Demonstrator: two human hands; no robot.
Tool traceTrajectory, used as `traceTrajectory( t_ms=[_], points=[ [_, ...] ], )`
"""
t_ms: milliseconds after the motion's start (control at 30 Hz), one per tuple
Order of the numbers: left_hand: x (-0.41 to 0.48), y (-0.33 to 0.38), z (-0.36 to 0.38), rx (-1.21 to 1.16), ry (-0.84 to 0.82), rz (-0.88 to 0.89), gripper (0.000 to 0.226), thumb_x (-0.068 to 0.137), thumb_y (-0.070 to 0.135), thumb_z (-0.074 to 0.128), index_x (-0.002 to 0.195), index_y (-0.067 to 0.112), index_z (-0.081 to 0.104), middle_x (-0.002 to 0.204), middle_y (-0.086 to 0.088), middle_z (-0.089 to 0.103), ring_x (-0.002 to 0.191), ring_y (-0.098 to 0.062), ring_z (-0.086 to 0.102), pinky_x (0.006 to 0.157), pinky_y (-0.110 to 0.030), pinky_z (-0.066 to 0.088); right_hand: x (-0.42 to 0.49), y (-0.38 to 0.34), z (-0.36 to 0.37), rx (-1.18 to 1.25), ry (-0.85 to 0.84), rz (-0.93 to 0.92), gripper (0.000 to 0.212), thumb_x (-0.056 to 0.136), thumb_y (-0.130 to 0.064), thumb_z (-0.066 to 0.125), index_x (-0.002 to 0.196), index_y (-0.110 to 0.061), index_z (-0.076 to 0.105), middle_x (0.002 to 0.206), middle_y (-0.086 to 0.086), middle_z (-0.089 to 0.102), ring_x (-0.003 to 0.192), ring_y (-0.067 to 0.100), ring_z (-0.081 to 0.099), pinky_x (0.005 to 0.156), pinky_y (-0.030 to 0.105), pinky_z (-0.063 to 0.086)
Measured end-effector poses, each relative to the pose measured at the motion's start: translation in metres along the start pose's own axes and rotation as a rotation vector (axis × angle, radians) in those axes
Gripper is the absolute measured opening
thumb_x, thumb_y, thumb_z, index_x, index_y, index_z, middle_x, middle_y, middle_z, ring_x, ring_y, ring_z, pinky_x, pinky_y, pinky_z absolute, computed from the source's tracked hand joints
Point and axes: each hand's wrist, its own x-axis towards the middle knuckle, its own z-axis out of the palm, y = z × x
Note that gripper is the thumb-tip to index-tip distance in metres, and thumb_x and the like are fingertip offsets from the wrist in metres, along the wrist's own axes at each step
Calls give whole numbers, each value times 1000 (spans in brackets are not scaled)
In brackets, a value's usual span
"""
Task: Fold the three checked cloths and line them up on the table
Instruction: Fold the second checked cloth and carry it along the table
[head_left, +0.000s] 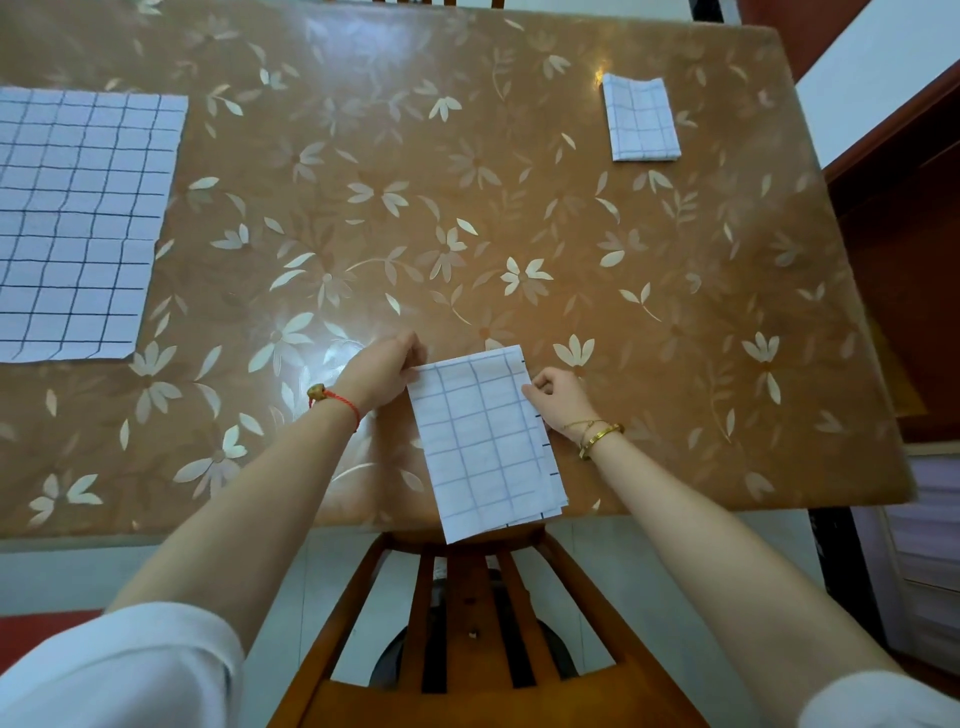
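A half-folded checked cloth (485, 441), white with thin blue lines, lies at the table's near edge and hangs slightly over it. My left hand (387, 369) pinches its top left corner. My right hand (558, 397) grips its right edge near the top. A second checked cloth (641, 117) lies folded small at the far right of the table. A third checked cloth (78, 223) lies spread flat at the left, running out of view.
The table (467, 223) has a glossy brown cover with pale flowers. A wooden chair (467, 623) stands tucked under the near edge between my arms. A dark wooden cabinet (904, 260) stands close on the right.
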Motion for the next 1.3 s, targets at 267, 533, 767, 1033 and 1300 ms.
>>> traceTrajectory(
  t_ms=[267, 533, 767, 1033, 1300],
  points=[
    [-18, 14, 17, -116, 244, -116, 15, 82, 6, 63, 91, 11, 52, 93, 0, 54, 81, -24, 53, 66, -37, 48, 0, 4, -2, -140, 31, 10, 21, 85, -27, 61, 68, -17, 55, 61, -3, 56, 66, 25, 61, 69, 44, 57],
    [-39, 29, 41, -101, 423, -193, 5, 91, 16, 58, 95, 15, 60, 90, -2, 56, 90, -21, 52, 63, -40, 50, -11, -8, 3, -433, 309, -517, 14, 85, -15, 57, 79, -16, 45, 73, -3, 45, 66, 19, 45, 55, 36, 44],
    [-43, 33, 44, -89, 442, -218, 7, 92, 17, 56, 97, 14, 61, 90, -1, 58, 90, -21, 52, 63, -38, 49, -7, -17, 18, -808, 62, -700, 48, 86, -26, 63, 133, -23, 53, 123, 5, 51, 107, 26, 48, 78, 35, 44],
    [-65, 29, 56, 161, 433, -112, 38, 83, 18, 68, 120, 13, 64, 113, -7, 58, 104, -31, 50, 75, -41, 52, -4, -21, 15, -892, 12, -528, 59, 91, -38, 54, 146, -26, 35, 142, 5, 40, 117, 27, 41, 87, 37, 40],
    [-74, 33, 65, 313, 350, -214, 57, 88, 33, 67, 139, 15, 50, 130, -10, 53, 119, -37, 46, 87, -46, 47, -11, -51, 45, -901, -11, -684, 53, 93, -36, 48, 145, -29, 38, 142, 11, 40, 130, 35, 35, 102, 44, 33]
  ],
)
